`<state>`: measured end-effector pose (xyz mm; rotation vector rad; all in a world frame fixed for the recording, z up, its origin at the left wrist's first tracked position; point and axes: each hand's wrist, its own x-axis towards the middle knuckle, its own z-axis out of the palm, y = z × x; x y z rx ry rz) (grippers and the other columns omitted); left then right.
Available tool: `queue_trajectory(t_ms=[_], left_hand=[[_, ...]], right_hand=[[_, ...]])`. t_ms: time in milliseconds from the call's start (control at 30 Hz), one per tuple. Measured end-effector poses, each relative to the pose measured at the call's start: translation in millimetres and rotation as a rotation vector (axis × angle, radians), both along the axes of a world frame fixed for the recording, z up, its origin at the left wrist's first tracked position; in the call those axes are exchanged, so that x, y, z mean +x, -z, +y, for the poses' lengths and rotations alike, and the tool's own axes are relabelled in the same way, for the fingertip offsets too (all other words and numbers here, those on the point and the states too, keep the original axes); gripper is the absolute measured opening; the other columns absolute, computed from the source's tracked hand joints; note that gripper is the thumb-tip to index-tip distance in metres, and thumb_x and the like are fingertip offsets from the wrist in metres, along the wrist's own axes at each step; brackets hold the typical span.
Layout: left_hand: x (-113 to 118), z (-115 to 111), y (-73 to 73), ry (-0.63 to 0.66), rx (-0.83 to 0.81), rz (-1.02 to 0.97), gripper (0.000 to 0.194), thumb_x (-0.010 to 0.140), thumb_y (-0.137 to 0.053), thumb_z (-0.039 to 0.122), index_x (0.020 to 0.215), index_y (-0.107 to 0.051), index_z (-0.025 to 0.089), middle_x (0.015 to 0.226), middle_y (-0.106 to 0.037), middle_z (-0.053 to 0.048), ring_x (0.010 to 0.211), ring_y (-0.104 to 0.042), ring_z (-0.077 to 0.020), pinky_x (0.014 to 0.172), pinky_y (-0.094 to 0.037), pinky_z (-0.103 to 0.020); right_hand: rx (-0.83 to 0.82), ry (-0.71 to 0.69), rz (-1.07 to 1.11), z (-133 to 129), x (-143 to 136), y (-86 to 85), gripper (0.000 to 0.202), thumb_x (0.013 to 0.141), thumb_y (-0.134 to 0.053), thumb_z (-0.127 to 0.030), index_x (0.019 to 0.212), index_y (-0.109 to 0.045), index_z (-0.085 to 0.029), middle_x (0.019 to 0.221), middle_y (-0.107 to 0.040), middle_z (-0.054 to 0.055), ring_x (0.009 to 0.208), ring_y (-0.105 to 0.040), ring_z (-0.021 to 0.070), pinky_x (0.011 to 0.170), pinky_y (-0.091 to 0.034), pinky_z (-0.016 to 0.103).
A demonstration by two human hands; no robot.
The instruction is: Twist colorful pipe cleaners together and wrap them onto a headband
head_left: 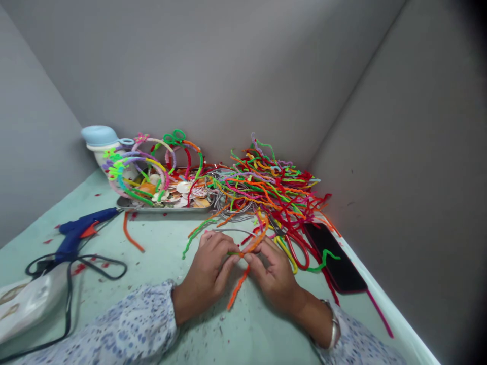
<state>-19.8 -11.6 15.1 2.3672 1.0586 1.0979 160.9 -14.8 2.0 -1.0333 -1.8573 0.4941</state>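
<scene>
My left hand [208,266] and my right hand [277,271] meet above the table, thumbs and fingertips pinched close together. Between them is an orange pipe cleaner [238,289], one end hanging down and another part rising past my right fingers. A bit of green shows at my left fingertips. Behind my fingers curves a thin grey band [234,230], partly hidden by both hands; I cannot tell how the pipe cleaner is joined to it. Just beyond my right hand lie red-handled scissors [298,251].
A heap of coloured pipe cleaners [274,182] lies at the back. Left of it, a metal tray [167,208] holds shells and decorated headbands [152,159], beside a blue-lidded bottle [99,136]. A blue glue gun [74,235] with its cord lies left; a phone [337,258] lies right.
</scene>
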Motion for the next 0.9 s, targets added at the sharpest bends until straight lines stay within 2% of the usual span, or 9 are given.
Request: queue_trajectory(t_ms=[167, 367, 667, 900], left_hand=[[0.2, 0.9, -0.6, 0.008, -0.006, 0.022, 0.014, 0.092, -0.044, 0.015, 0.093, -0.056, 0.02, 0.092, -0.061, -0.005, 0.091, -0.051, -0.0213, 0.088, -0.035, -0.04], [0.6, 1.0, -0.1, 0.002, -0.021, 0.01, 0.013, 0.093, -0.043, 0.016, 0.093, -0.056, 0.019, 0.09, -0.06, -0.005, 0.089, -0.051, -0.0208, 0.087, -0.035, -0.04], [-0.1, 0.7, 0.9, 0.019, -0.012, 0.021, 0.014, 0.093, -0.043, 0.015, 0.093, -0.056, 0.02, 0.091, -0.059, -0.005, 0.089, -0.05, -0.0206, 0.087, -0.035, -0.04], [-0.5, 0.8, 2.0, 0.021, 0.004, 0.007, 0.011, 0.093, -0.044, 0.015, 0.092, -0.054, 0.02, 0.091, -0.058, -0.005, 0.089, -0.05, -0.0205, 0.085, -0.035, -0.039]], right_hand=[[-0.081, -0.018, 0.025, 0.7, -0.4, -2.4, 0.017, 0.093, -0.049, -0.026, 0.08, -0.059, -0.02, 0.08, -0.058, 0.002, 0.079, -0.054, 0.0177, 0.071, -0.042, 0.031], [-0.082, -0.033, 0.022, 3.4, 0.3, -2.8, 0.014, 0.092, -0.05, -0.026, 0.083, -0.059, -0.02, 0.082, -0.058, 0.003, 0.082, -0.052, 0.0187, 0.075, -0.043, 0.033], [-0.204, -0.078, 0.062, 4.5, 0.8, -1.7, 0.022, 0.094, -0.047, -0.028, 0.075, -0.054, -0.02, 0.077, -0.052, 0.001, 0.077, -0.051, 0.0167, 0.069, -0.042, 0.03], [-0.22, -0.094, 0.077, 5.8, 1.0, 0.3, 0.022, 0.094, -0.047, -0.029, 0.075, -0.053, -0.02, 0.077, -0.051, 0.0, 0.078, -0.05, 0.0164, 0.07, -0.042, 0.029]])
